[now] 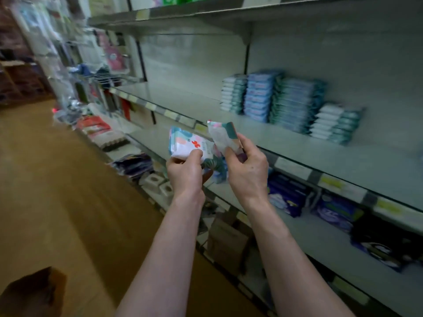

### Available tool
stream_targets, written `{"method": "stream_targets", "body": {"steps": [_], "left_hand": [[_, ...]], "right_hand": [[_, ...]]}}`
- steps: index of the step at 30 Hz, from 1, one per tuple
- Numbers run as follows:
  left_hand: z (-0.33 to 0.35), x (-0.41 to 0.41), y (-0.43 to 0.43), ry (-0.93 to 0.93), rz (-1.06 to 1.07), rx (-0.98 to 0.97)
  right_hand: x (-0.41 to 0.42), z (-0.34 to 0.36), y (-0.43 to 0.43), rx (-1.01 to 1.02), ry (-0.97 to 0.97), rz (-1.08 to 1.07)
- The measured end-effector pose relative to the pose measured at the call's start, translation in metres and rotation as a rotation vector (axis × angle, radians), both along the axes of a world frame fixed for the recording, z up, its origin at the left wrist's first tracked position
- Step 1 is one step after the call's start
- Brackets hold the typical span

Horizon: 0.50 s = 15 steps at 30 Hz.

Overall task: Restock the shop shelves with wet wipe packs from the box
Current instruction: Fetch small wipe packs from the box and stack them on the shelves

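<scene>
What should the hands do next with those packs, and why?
Probably the right hand should set its teal patterned plastic pack on the grey metal shelf, left of the stacked blue and white packs, where bare space shows.

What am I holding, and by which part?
The left hand pinches one wipe pack by its lower edge; the right hand grips another wipe pack by its lower end.

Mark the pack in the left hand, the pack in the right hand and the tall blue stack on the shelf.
left-hand pack (191, 145): head view, its printed front.
right-hand pack (225, 135): head view, its upper face.
blue stack (258, 97): head view, middle of its front.
</scene>
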<state>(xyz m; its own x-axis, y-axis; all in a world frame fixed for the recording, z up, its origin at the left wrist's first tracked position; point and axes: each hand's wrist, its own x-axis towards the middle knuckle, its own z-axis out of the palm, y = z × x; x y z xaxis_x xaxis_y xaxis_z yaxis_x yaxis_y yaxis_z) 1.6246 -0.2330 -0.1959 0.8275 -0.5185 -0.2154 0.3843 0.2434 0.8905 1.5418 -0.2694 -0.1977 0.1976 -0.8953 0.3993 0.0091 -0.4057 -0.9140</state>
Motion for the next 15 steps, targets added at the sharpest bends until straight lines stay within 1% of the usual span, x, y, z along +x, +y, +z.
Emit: {"method": "stream_targets", "body": {"steps": [8,15], "left_hand": [[0.003,-0.023,-0.086,-0.028,-0.169,-0.007],[0.02,-0.025,-0.156,-0.094,-0.449,-0.025]], "right_hand": [[-0.025,-0.002,-0.071,-0.03,0.012,-0.203],[-0.023,0.005,-0.13,-0.019,0.044,-0.376]]}}
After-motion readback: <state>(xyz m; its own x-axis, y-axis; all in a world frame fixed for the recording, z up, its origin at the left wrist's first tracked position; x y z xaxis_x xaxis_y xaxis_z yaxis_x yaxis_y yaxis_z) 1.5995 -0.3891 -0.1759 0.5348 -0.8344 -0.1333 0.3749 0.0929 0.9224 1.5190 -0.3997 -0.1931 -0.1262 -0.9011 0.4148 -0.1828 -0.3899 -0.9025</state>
